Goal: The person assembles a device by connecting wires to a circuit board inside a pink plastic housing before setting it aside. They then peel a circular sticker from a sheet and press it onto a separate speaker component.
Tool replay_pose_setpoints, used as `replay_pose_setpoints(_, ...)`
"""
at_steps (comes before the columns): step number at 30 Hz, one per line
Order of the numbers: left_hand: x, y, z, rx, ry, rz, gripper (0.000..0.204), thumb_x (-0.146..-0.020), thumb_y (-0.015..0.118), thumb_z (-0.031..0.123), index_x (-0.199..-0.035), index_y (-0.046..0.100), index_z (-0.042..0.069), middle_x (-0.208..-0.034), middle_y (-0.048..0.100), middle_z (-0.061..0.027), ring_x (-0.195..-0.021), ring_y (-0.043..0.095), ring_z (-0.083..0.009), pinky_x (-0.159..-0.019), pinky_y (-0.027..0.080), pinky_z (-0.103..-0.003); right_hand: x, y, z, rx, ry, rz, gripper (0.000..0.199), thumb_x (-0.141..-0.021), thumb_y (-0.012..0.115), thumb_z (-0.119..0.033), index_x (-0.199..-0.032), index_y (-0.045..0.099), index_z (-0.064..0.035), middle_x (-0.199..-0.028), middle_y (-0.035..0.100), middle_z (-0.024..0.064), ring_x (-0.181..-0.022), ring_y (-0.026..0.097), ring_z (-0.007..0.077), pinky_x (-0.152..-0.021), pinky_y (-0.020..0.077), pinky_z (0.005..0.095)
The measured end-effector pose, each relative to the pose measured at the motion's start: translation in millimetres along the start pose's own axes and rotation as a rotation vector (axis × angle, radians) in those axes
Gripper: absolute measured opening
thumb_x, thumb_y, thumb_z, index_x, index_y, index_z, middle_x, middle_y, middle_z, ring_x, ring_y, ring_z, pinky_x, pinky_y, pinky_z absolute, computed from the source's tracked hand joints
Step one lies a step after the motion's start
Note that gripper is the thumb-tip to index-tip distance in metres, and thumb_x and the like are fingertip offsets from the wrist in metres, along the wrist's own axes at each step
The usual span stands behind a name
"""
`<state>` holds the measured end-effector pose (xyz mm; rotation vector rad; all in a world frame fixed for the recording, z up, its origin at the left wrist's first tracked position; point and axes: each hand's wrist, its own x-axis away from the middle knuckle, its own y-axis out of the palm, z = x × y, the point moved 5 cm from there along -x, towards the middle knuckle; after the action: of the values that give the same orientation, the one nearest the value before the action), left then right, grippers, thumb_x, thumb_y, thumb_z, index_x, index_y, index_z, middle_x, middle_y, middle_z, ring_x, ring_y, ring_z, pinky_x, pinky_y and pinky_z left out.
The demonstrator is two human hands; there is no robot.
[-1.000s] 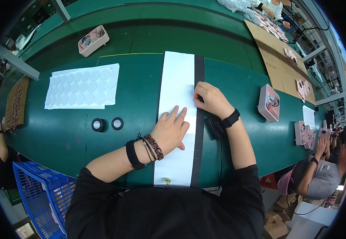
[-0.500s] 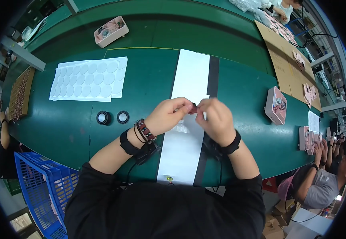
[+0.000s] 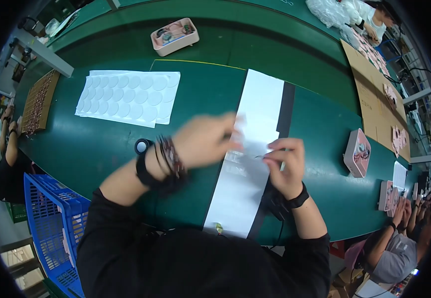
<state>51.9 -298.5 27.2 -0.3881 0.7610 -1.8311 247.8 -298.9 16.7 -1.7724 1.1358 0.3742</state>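
Note:
A long white paper strip [image 3: 235, 201] runs away from me across the green table. Over its left edge is my left hand [image 3: 198, 141], smeared by motion, so I cannot make out its fingers or anything in them. To the right of the strip, my right hand [image 3: 286, 166] pinches thumb and forefinger together on something small that I cannot make out. Small clear pieces [image 3: 235, 166] lie on the paper between the hands. A black round part with a pale top [image 3: 142, 145] stands beside my left wrist. Near my body, a small yellow-green thing [image 3: 219, 227] rests on the strip.
Sheets of round white stickers [image 3: 126, 99] lie at left. Pink trays with parts stand at the back [image 3: 174, 37] and right [image 3: 358, 153]. A blue crate [image 3: 56, 223] is at lower left. Cardboard [image 3: 374, 99] lies far right. Other people work at both sides.
My hands were together over the strip and have come apart, the left moving quickly and the right shifting lower and to the right. The view has turned, moving the scene rightward.

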Motion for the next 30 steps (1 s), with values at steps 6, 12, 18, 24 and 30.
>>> replay_pose_setpoints(6,-114.9,-125.3,-146.9,-1.135,-0.268,0.348,0.045,-0.078,0.074,0.027,-0.114,0.055,0.009,-0.110,0.061,-0.0151,-0.104,0.061,-0.0338,-0.084,0.050,-0.044,11.8,8.8,77.1,-0.515,0.560,0.254,0.041,-0.093,0.054,-0.002,-0.131,0.039,-0.0031,-0.104,0.055,0.0101,-0.090,0.056,0.0154,-0.080,0.0461,0.0280)
replay_pose_setpoints(12,-131.6,-123.0,-169.5,-1.117,-0.230,0.351,0.032,-0.080,0.069,0.018,-0.110,0.058,0.013,-0.109,0.061,-0.0120,-0.096,0.063,-0.0309,-0.079,0.053,-0.042,16.4,5.4,87.5,-0.714,0.820,0.281,0.047,-0.095,0.051,-0.003,-0.139,0.032,-0.0025,-0.107,0.055,0.0104,-0.088,0.055,0.0121,-0.082,0.0447,0.0259)
replay_pose_setpoints(18,-37.9,-58.8,-16.9,-0.926,0.578,0.115,0.010,-0.078,0.057,0.008,-0.087,0.056,0.012,-0.089,0.056,-0.0044,-0.083,0.062,-0.0232,-0.071,0.054,-0.035,1.1,-44.9,28.6,-0.297,0.376,0.242,0.059,-0.090,0.059,-0.002,-0.141,0.031,-0.0035,-0.108,0.059,0.0106,-0.091,0.058,0.0162,-0.083,0.0456,0.0290)
replay_pose_setpoints(24,43.1,15.3,29.3,-0.766,0.915,-0.214,0.008,-0.075,0.060,0.014,-0.076,0.051,0.014,-0.083,0.053,0.0010,-0.083,0.057,-0.0161,-0.077,0.051,-0.029,1.0,-17.7,-40.5,0.015,0.116,-0.196,0.086,-0.074,0.071,0.005,-0.147,0.027,-0.0065,-0.105,0.064,0.0118,-0.096,0.060,0.0250,-0.087,0.0460,0.0370)
replay_pose_setpoints(30,58.3,25.7,34.0,-0.615,0.716,-0.267,0.011,-0.074,0.063,0.016,-0.082,0.056,0.011,-0.089,0.055,-0.0007,-0.090,0.057,-0.0173,-0.084,0.049,-0.032,31.2,1.3,-47.8,-0.161,0.155,-0.303,0.079,-0.074,0.072,0.000,-0.144,0.036,-0.0064,-0.099,0.062,0.0084,-0.085,0.058,0.0280,-0.080,0.0453,0.0371)
